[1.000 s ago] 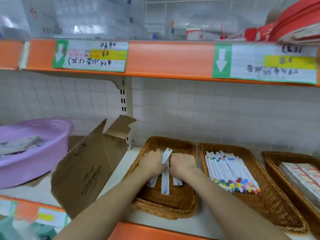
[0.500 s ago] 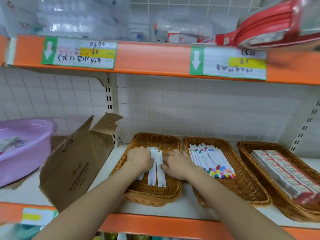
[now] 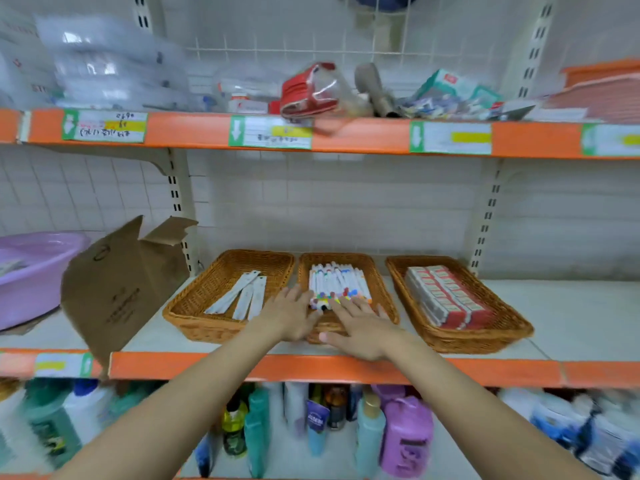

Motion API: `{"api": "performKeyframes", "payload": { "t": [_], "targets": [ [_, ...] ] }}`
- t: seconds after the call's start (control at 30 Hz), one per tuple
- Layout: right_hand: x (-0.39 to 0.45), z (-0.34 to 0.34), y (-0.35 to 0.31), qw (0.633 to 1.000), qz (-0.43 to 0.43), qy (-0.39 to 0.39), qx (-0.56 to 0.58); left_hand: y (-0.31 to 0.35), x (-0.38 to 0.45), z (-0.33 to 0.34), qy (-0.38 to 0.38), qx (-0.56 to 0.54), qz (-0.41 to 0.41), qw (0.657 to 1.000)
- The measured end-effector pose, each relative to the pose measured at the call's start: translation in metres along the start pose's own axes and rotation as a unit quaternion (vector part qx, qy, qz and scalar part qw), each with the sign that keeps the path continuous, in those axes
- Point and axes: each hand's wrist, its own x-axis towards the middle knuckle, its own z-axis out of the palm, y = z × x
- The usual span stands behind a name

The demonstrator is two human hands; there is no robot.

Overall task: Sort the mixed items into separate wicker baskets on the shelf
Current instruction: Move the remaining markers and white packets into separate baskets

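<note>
Three baskets [image 3: 221, 327] sorted by kind — strips [image 3: 244, 296], markers [image 3: 337, 280], boxes [image 3: 446, 296]. Left hand [image 3: 289, 315] and right hand [image 3: 363, 332] over markers, fingers spread, holding nothing; sorting looks nearly done.

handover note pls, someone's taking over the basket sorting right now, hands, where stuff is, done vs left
Hands: left hand and right hand are both open, holding nothing, fingers spread at the near end of the middle basket, by the markers' coloured caps.
Things: left basket holds flat white strips; the middle basket holds markers; right basket holds red-and-white boxes.
Done: each basket shows one kind only.
Left: the purple tub beyond the cardboard box has something in it, too blurred to identify; check it for unsorted items.
</note>
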Motion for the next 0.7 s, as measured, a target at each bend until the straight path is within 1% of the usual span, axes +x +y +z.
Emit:
{"api": "performKeyframes", "payload": {
  "t": [0.2,0.33,0.5,0.7],
  "targets": [
    [-0.074,0.016,0.052,0.999,0.025,0.011,-0.018,0.081,-0.026,0.021,-0.043,0.006,0.030,0.999],
    [-0.112,0.020,0.095,0.998,0.061,0.018,-0.017,0.138,-0.031,0.021,-0.052,0.012,0.065,0.996],
    [-0.136,0.014,0.146,0.992,0.118,0.041,0.002,0.202,-0.019,0.016,-0.047,-0.004,0.121,0.992],
    [-0.151,0.018,0.209,0.986,0.158,0.053,0.026,0.269,0.014,0.021,-0.038,-0.003,0.166,0.985]
  ]
}}
